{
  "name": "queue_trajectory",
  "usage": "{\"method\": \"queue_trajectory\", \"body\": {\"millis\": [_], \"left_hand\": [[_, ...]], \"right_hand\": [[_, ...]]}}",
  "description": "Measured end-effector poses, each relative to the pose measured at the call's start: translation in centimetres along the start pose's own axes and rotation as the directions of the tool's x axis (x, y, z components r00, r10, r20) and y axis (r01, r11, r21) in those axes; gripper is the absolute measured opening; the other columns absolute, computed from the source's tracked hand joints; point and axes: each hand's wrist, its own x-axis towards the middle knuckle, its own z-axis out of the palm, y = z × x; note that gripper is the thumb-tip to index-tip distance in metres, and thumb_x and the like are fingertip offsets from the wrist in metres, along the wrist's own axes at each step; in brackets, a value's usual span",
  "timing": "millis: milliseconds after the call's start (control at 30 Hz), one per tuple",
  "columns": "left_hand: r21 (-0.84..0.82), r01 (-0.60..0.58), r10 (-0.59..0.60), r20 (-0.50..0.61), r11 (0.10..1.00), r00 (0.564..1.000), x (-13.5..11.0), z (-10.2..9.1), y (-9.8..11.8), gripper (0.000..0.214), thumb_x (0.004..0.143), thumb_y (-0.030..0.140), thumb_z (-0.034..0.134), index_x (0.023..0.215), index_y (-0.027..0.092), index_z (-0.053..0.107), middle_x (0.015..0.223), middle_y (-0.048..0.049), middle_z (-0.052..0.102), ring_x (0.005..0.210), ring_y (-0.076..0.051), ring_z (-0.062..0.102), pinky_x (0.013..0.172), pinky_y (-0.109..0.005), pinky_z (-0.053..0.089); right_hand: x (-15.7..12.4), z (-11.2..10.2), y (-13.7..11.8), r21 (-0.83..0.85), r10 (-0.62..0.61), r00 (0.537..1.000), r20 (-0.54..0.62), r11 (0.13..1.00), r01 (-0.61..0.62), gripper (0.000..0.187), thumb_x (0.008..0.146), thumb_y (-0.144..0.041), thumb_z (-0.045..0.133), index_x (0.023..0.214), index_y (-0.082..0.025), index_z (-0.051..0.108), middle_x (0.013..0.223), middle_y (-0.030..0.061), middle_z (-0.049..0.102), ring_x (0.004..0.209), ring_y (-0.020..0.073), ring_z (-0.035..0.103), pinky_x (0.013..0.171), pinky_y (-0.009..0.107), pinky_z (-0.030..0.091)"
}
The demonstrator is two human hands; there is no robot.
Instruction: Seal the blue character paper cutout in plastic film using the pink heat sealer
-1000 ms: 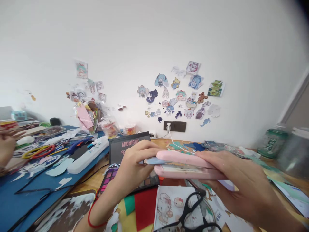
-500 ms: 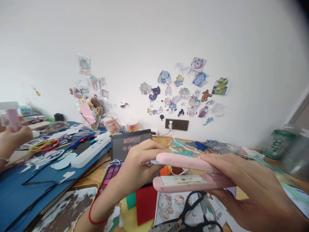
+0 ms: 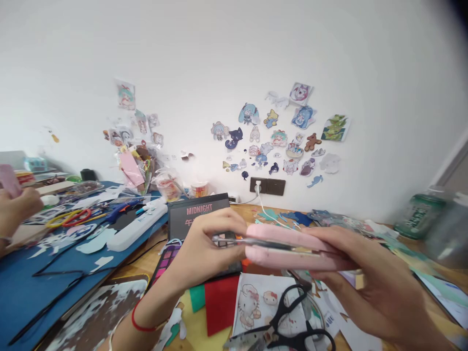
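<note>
My right hand (image 3: 380,282) grips the back of a small pink flat iron (image 3: 285,263), thumb below and fingers on top. The flat iron's two jaws are almost closed, with a thin, edge-on sheet (image 3: 252,241) between them. My left hand (image 3: 215,239) pinches the other end of that thin sheet, just off the flat iron's tips; what it is made of is unclear. Below the flat iron, black-handled scissors (image 3: 278,317) lie partly over a printed cartoon-cat sheet (image 3: 252,302).
Behind my left hand stands an open make-up palette (image 3: 179,222). A white power strip (image 3: 139,224) and cables lie on the blue mat (image 3: 22,278). A green can (image 3: 420,214) is at the right. Another person's hand (image 3: 18,209) holds something pink at far left.
The flat iron's jaws have come together on the thin sheet, which before was only beside the tips. My left hand has stayed close to them. The other person's hand has shifted left.
</note>
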Motion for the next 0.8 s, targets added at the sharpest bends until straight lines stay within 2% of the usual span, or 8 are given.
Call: {"method": "queue_trajectory", "body": {"millis": [67,133,267,333,400,500,633,800], "left_hand": [[-0.086,0.045,-0.048,-0.034,0.995,0.998,0.0,0.1,-0.2,0.008,0.067,0.018,0.070,0.063,0.013,0.065,0.068,-0.0022,0.061,0.062,-0.012,0.054,0.057,-0.022,0.044],[-0.085,0.095,-0.098,-0.041,0.992,0.994,-0.1,0.3,-0.1,0.014,0.068,0.021,0.071,0.061,0.013,0.063,0.066,-0.0027,0.060,0.063,-0.013,0.053,0.057,-0.024,0.043],[-0.032,0.184,-0.184,-0.003,0.982,0.983,-0.5,0.7,0.6,0.020,0.070,0.026,0.069,0.059,0.012,0.061,0.067,-0.0041,0.060,0.062,-0.014,0.052,0.058,-0.026,0.042],[-0.039,0.224,-0.224,0.013,0.974,0.975,-0.7,0.8,0.8,0.022,0.071,0.028,0.067,0.058,0.012,0.059,0.066,-0.0036,0.059,0.061,-0.013,0.051,0.056,-0.025,0.041],[-0.054,0.251,-0.250,0.018,0.967,0.968,-0.8,0.8,1.0,0.025,0.071,0.029,0.067,0.056,0.012,0.057,0.063,-0.0019,0.056,0.057,-0.011,0.048,0.053,-0.023,0.039],[-0.075,0.283,-0.282,0.024,0.956,0.959,-1.0,0.7,1.0,0.027,0.071,0.028,0.067,0.054,0.013,0.053,0.060,0.0003,0.052,0.055,-0.009,0.044,0.050,-0.022,0.036],[-0.104,0.323,-0.320,0.039,0.941,0.947,-1.0,0.4,1.2,0.029,0.072,0.027,0.065,0.053,0.013,0.049,0.060,0.0011,0.049,0.053,-0.009,0.043,0.049,-0.021,0.034],[-0.110,0.315,-0.311,0.053,0.943,0.949,-0.9,0.3,1.6,0.029,0.072,0.025,0.065,0.052,0.014,0.047,0.058,0.0016,0.048,0.055,-0.010,0.044,0.051,-0.022,0.034]], "right_hand": [[-0.1,0.9,0.1,0.153,0.122,0.992,-0.017,0.981,-0.118,0.037,0.082,-0.024,0.054,0.118,-0.028,0.046,0.100,0.0042,0.063,0.086,0.0209,0.061,0.073,0.030,0.048],[-0.1,1.8,0.1,0.369,0.228,0.973,0.044,0.901,-0.228,0.039,0.083,-0.029,0.054,0.121,-0.028,0.045,0.103,0.0048,0.060,0.088,0.0204,0.059,0.072,0.029,0.049],[0.2,3.3,-0.2,0.730,0.356,0.908,0.222,0.556,-0.397,0.036,0.086,-0.043,0.048,0.117,-0.025,0.049,0.078,0.0027,0.056,0.059,0.0123,0.051,0.045,0.021,0.040],[0.5,3.6,-0.4,0.820,0.382,0.884,0.270,0.390,-0.418,0.032,0.086,-0.044,0.047,0.108,-0.023,0.054,0.061,-0.0019,0.046,0.046,0.0090,0.038,0.037,0.020,0.028],[0.7,3.4,-0.4,0.853,0.372,0.873,0.316,0.291,-0.433,0.025,0.086,-0.043,0.048,0.093,-0.021,0.057,0.053,-0.0040,0.038,0.043,0.0083,0.031,0.036,0.021,0.021],[1.0,2.6,-0.3,0.825,0.359,0.847,0.392,0.271,-0.496,0.027,0.085,-0.042,0.048,0.080,-0.017,0.058,0.053,-0.0032,0.039,0.043,0.0073,0.030,0.036,0.021,0.018],[1.1,2.0,0.2,0.780,0.349,0.837,0.420,0.332,-0.530,0.031,0.086,-0.043,0.046,0.083,-0.015,0.059,0.051,-0.0039,0.039,0.041,0.0057,0.029,0.038,0.022,0.018],[1.0,2.1,0.6,0.770,0.340,0.829,0.444,0.329,-0.547,0.027,0.086,-0.042,0.048,0.090,-0.017,0.058,0.050,-0.0043,0.039,0.045,0.0076,0.032,0.039,0.021,0.022]]}}
